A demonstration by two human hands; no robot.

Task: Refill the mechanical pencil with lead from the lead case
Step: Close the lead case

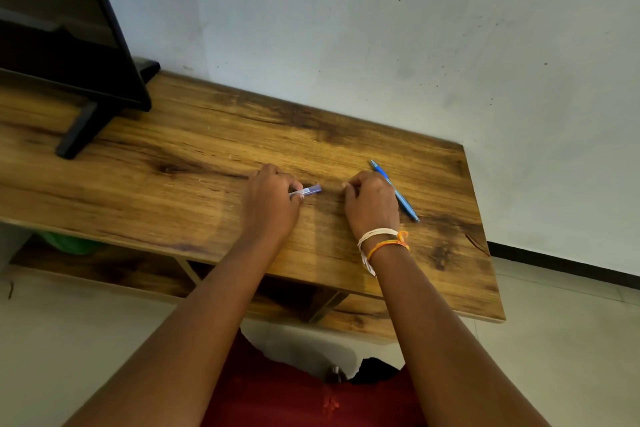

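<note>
My left hand (270,199) grips a small purple lead case (309,191), which sticks out to the right from between thumb and fingers, just above the wooden table (180,163). A short gap to the right, my right hand (370,199) rests on the table with its fingers curled and pinched together; whether it holds a lead or cap is too small to tell. The blue mechanical pencil (394,189) lies on the table just right of my right hand, slanting from upper left to lower right, partly hidden by the hand.
A black monitor (65,28) on its stand (81,130) occupies the table's far left. A white wall runs behind the table. The table's front edge is near my forearms, with a shelf holding something green (69,244) underneath.
</note>
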